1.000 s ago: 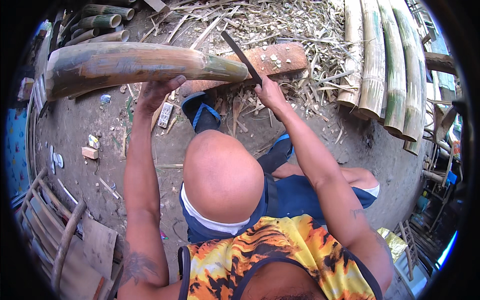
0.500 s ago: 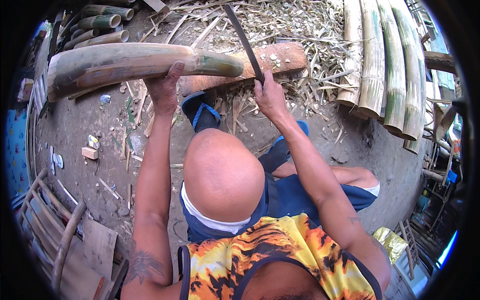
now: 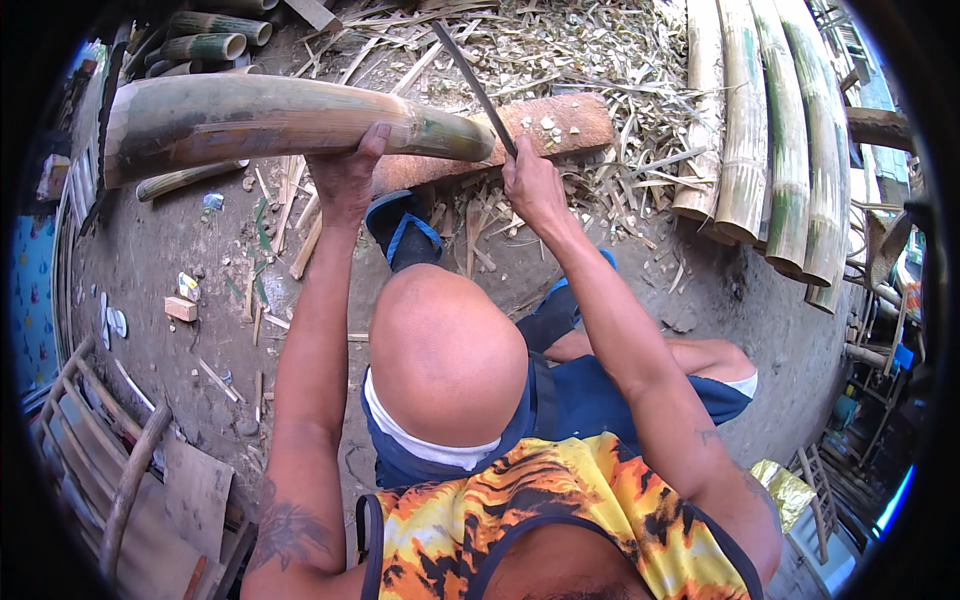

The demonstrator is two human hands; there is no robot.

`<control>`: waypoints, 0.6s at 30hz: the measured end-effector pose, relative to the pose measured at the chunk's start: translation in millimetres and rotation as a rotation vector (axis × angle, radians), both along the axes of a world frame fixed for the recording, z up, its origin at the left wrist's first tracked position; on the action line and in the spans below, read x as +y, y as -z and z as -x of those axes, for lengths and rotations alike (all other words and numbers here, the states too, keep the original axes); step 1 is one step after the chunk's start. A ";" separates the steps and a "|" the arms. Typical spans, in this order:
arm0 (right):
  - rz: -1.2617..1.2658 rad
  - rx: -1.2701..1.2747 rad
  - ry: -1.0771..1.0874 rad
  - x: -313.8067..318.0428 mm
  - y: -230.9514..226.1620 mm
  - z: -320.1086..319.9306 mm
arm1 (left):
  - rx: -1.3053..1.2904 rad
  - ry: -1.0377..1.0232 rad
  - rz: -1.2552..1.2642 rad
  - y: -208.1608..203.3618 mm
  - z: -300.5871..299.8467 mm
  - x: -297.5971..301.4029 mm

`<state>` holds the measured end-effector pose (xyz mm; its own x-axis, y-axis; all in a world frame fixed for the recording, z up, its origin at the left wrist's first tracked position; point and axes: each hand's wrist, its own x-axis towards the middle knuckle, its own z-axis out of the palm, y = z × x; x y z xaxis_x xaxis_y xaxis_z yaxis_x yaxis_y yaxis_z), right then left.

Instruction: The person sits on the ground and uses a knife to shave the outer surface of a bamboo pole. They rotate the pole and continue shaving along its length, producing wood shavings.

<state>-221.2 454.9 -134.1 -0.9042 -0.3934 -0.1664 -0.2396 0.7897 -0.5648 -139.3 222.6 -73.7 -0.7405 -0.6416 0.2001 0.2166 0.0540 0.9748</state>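
My left hand [image 3: 346,182] grips a thick bamboo pole [image 3: 260,112] from below, thumb up on its near side. The pole lies crosswise in front of me, pale and scraped over much of its length, greener near its right end. In my right hand [image 3: 537,186], fingers wrapped round a mostly hidden handle, is a long dark-bladed knife [image 3: 468,72]. Its blade points up and to the left, beside the pole's right end. Behind that end lies a reddish-brown log [image 3: 570,122] with pale chips on top, partly covered by the pole.
Bamboo shavings [image 3: 640,60] litter the ground at the far side. Several bamboo poles [image 3: 745,140] lie side by side at the right, and more cut bamboo [image 3: 205,46] is at the far left. My slippered foot [image 3: 402,228] is near the log. A wooden frame [image 3: 130,480] stands at lower left.
The bamboo pole has shifted slightly right, its left end higher and its right end a little lower. The knife's tip has swung slightly left and down.
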 end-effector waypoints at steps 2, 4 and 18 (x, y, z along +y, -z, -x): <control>0.206 0.128 0.006 1.4 -5.6 -3.6 | -0.018 -0.005 0.006 -1.8 -0.9 1.2; 0.422 0.335 -0.040 0.8 -6.1 -7.4 | -0.050 -0.021 0.057 -2.9 -1.6 0.6; 0.421 0.155 0.024 8.3 -27.5 -5.4 | -0.096 0.106 0.120 16.1 -9.0 -22.0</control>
